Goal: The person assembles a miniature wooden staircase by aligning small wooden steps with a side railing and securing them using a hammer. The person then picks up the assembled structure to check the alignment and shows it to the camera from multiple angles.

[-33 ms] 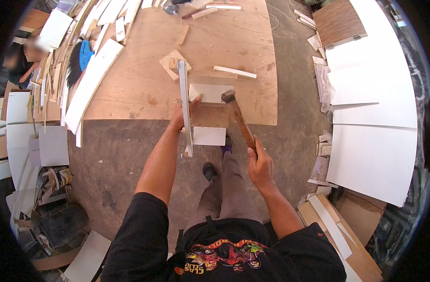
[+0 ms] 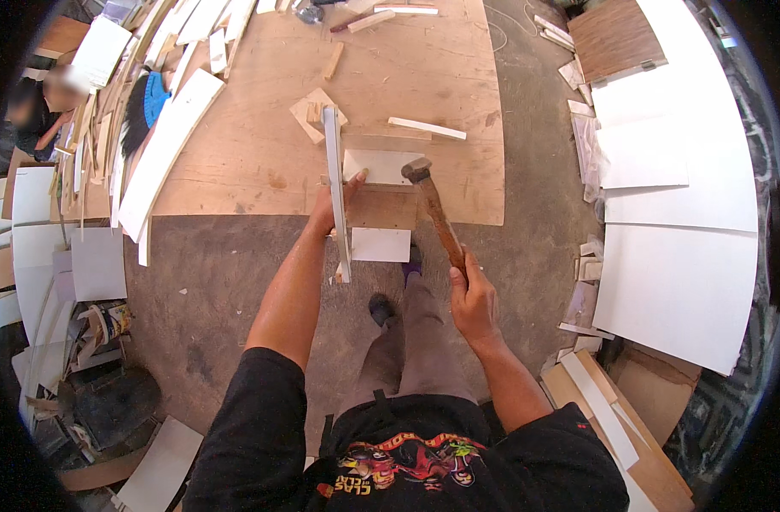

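At the front edge of the wooden worktable point(image 2: 262, 179) is a small box-like wooden piece point(image 2: 381, 209) with white and brown boards. A tall narrow white-edged board point(image 2: 334, 162) forms its left side. My left hand point(image 2: 339, 205) grips that side board, its thumb lying on the upper white panel point(image 2: 386, 164); the other fingers are partly hidden behind the board. Closed around a wooden handle, my right hand point(image 2: 474, 299) holds a hammer point(image 2: 439, 220). The hammer's metal head is over the right end of the white panel; whether it touches cannot be told.
A square wood offcut point(image 2: 305, 109) and a white strip point(image 2: 437, 129) lie on the tabletop. Long boards and a blue-and-black brush point(image 2: 155, 98) fill its left side. Large white panels point(image 2: 676, 282) stand at right. Another person point(image 2: 40, 111) is at far left.
The hammer head has risen very slightly. Both hands keep their grips, and the wooden piece stays in the same place.
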